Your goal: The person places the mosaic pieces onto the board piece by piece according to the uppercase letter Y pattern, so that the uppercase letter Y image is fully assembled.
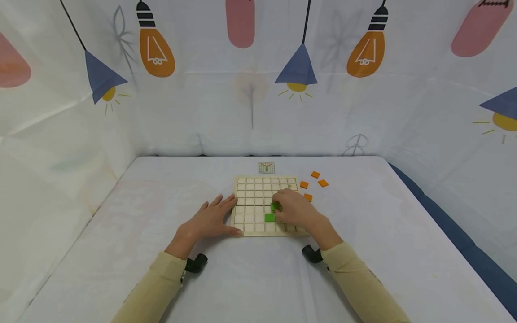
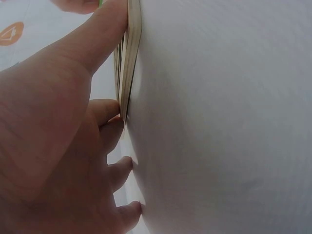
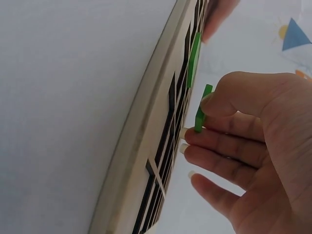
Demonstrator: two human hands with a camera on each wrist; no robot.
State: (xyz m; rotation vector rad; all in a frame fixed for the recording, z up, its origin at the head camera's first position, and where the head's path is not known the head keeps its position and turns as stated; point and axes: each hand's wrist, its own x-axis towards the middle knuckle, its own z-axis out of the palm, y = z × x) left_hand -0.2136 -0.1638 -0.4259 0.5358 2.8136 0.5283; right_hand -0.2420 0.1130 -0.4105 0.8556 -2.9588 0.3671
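Observation:
A pale wooden grid board (image 1: 250, 194) lies on the white-covered table. The left hand (image 1: 211, 220) spreads at the board's left side, its thumb on the near left corner and its fingers along the edge. Over the board's middle, the right hand (image 1: 296, 210) pinches a green square tile (image 3: 204, 109) between thumb and fingers. In the right wrist view this tile is tilted and just off the grid surface. Another green tile (image 1: 269, 217) sits in the grid nearby, toward the front. The right hand hides part of the board's right side.
Several orange tiles (image 1: 322, 183) lie loose on the table to the right of the board. A small card with a grid pattern (image 1: 266, 167) lies just beyond the board's far edge. A patterned white cloth (image 1: 218, 112) hangs behind the table (image 1: 258, 278).

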